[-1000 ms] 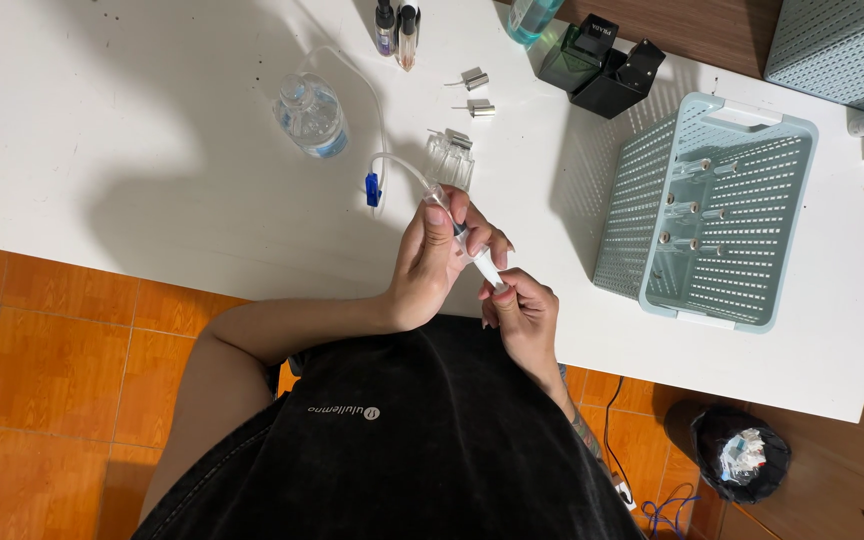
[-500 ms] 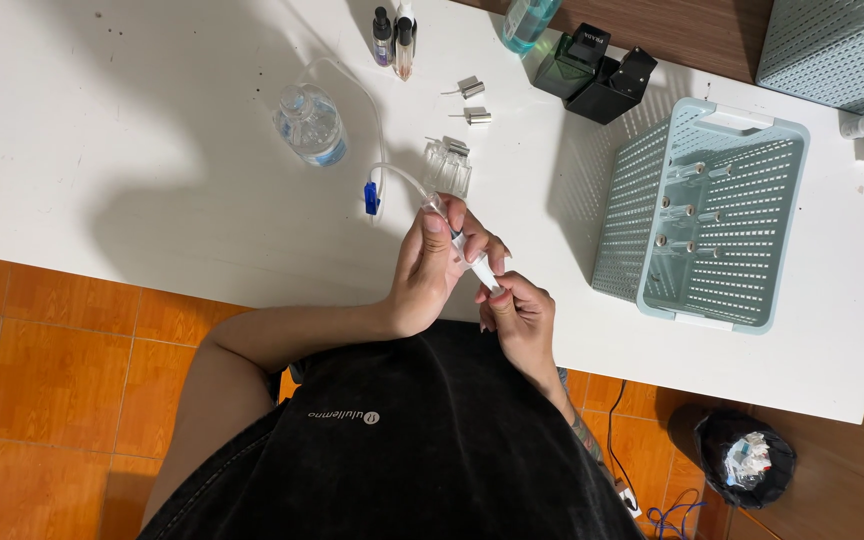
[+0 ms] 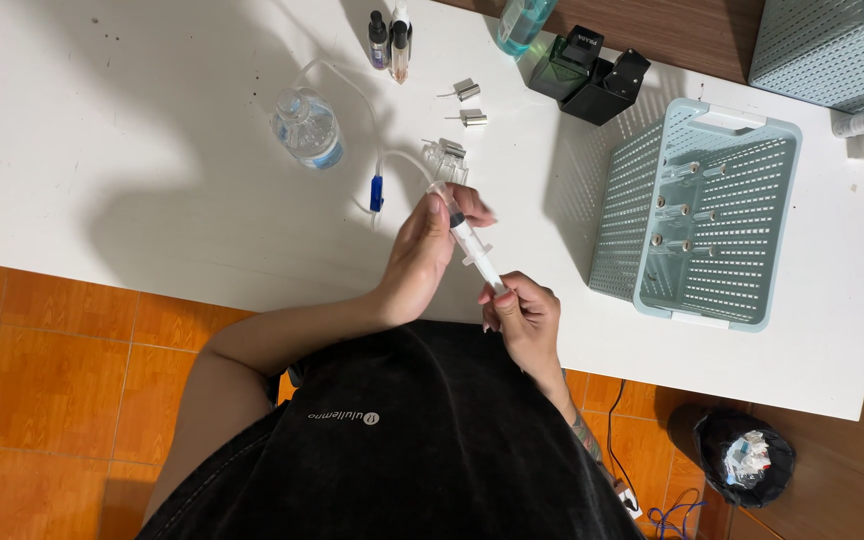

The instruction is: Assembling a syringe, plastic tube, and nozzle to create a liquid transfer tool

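My left hand [image 3: 420,250] grips the barrel of a clear plastic syringe [image 3: 472,243] near its tip. My right hand [image 3: 524,318] pinches the plunger end, which is drawn out toward me. A thin clear tube [image 3: 377,140] with a blue clamp [image 3: 376,192] runs from the syringe tip across the white table [image 3: 152,150] to a small clear bottle [image 3: 306,127]. Small glass vials [image 3: 448,160] lie just beyond my left hand.
A pale green slotted basket [image 3: 697,215] holding several small vials stands at the right. Two dropper bottles [image 3: 390,38], metal caps [image 3: 467,102], a black box [image 3: 592,72] and a teal bottle [image 3: 524,22] are at the back. A bin [image 3: 742,455] sits on the orange floor.
My right hand has moved away from the left, drawing the plunger out of the syringe. The left hand has stayed on the barrel.
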